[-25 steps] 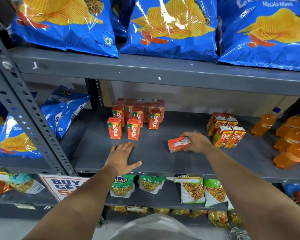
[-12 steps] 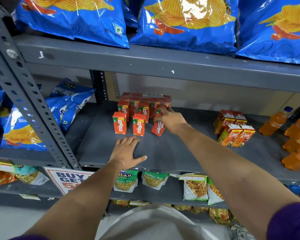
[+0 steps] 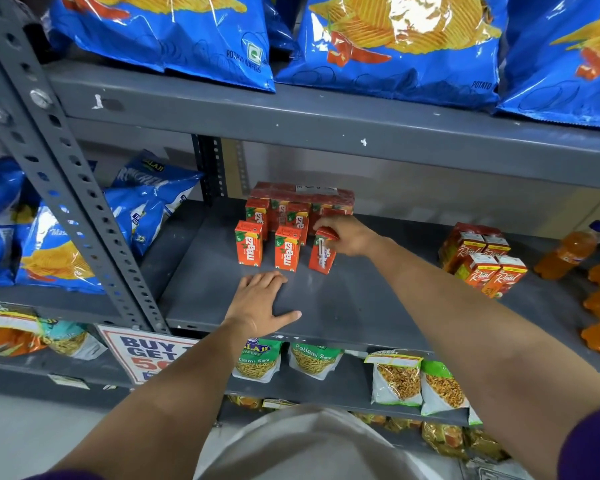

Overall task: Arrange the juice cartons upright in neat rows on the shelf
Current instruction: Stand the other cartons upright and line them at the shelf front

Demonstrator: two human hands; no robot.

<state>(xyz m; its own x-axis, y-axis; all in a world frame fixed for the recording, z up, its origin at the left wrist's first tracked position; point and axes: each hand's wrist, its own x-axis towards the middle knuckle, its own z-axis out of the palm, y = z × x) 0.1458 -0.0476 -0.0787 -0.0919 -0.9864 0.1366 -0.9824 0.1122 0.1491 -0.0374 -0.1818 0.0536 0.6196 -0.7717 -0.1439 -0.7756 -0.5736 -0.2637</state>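
Note:
Small orange-red juice cartons stand in rows on the grey shelf (image 3: 361, 306). Two upright ones, a left carton (image 3: 248, 247) and a middle carton (image 3: 286, 252), form the front row, with more cartons and a wrapped pack (image 3: 302, 194) behind them. My right hand (image 3: 345, 235) grips the top of a third carton (image 3: 321, 254), which stands nearly upright at the right end of the front row. My left hand (image 3: 262, 301) lies flat on the shelf in front of the rows, fingers spread, holding nothing. A second group of cartons (image 3: 482, 258) stands to the right.
Orange drink bottles (image 3: 568, 254) line the shelf's right end. Blue chip bags (image 3: 160, 32) fill the upper shelf and the bay (image 3: 59, 251) left of the slotted upright post (image 3: 66, 188). Snack pouches (image 3: 395, 379) hang on the lower shelf.
My right hand carried a carton from the middle of the shelf leftward to the front row and stood it up. The left hand stayed flat on the shelf.

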